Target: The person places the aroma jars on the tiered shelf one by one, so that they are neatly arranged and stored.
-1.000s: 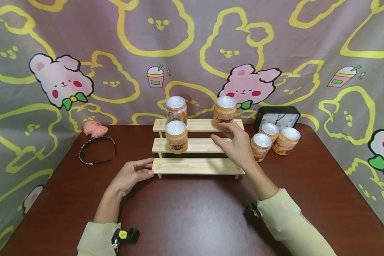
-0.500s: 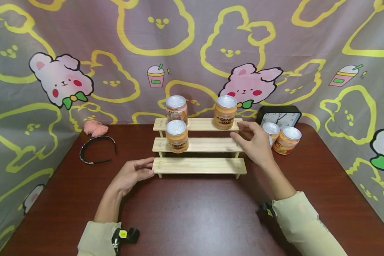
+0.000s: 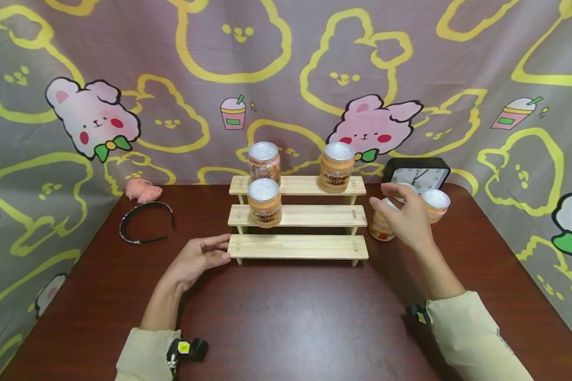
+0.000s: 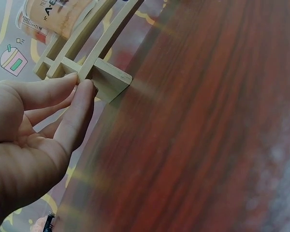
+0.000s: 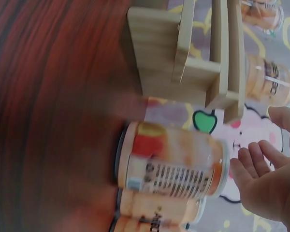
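Observation:
A three-tier wooden rack (image 3: 295, 247) stands mid-table. My left hand (image 3: 194, 262) pinches the left end of its lowest shelf between thumb and fingers, as the left wrist view also shows. Orange fruit jars with silver lids stand on it: one jar (image 3: 265, 170) at the top left, another jar (image 3: 336, 177) at the top right, and a third jar (image 3: 266, 212) on the middle tier. To the rack's right, my right hand (image 3: 412, 219) hovers over a cluster of jars, partly covering them. Its fingers are loosely bent beside the lid of the nearest jar (image 5: 171, 159) and hold nothing.
A black-framed clock (image 3: 421, 174) stands behind the jar cluster, whose rightmost jar (image 3: 436, 201) shows past my hand. On the left lie a black headband (image 3: 122, 225) and a pink fluffy item (image 3: 143, 190). A patterned curtain (image 3: 286, 53) closes off the table's back.
My right hand has moved right and away from the jar on the top shelf, to above the jars beside the rack. My left hand has stayed at the lowest shelf's end.

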The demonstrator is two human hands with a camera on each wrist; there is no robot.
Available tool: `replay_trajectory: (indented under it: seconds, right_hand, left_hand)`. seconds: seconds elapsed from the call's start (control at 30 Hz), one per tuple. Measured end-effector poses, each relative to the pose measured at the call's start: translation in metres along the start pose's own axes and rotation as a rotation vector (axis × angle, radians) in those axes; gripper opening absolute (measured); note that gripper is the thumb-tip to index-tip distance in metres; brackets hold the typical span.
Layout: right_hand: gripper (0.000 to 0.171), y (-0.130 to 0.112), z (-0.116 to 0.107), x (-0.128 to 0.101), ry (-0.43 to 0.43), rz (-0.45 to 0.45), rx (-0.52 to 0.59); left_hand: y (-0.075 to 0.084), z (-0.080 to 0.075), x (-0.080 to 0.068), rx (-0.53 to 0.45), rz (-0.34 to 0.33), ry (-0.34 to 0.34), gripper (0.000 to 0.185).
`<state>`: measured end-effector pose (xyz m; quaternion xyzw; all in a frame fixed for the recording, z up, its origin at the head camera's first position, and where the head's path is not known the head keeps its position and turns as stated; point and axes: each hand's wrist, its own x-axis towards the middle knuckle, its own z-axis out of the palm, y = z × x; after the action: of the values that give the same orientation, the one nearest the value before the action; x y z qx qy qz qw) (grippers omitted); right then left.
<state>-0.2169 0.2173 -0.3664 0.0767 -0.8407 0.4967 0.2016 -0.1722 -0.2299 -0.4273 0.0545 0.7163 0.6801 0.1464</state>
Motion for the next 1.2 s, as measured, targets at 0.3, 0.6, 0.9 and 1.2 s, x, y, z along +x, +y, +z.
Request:
replay_trajectory:
  seconds: [0.3,0.6,0.9,1.2]
  right_hand:
    - [0.045,0.01,-0.02,0.0,0.029,0.044,-0.135]
    - [0.054,0.021,-0.029,-0.003,-0.009,0.045,-0.251]
    - [0.056,0.031,-0.027,-0.004,-0.07,0.038,-0.266]
    - [0.064,0.034,-0.023,-0.003,-0.05,-0.018,-0.369]
  left_hand:
    - [-0.002,-0.001,0.001,0.015,0.007,0.005,0.059]
    - [0.0,0.0,0.0,-0.002,0.005,-0.005,0.059]
    - [-0.001,-0.001,0.001,-0.016,0.002,-0.004,0.059]
    - [0.0,0.0,0.0,-0.017,0.005,-0.005,0.059]
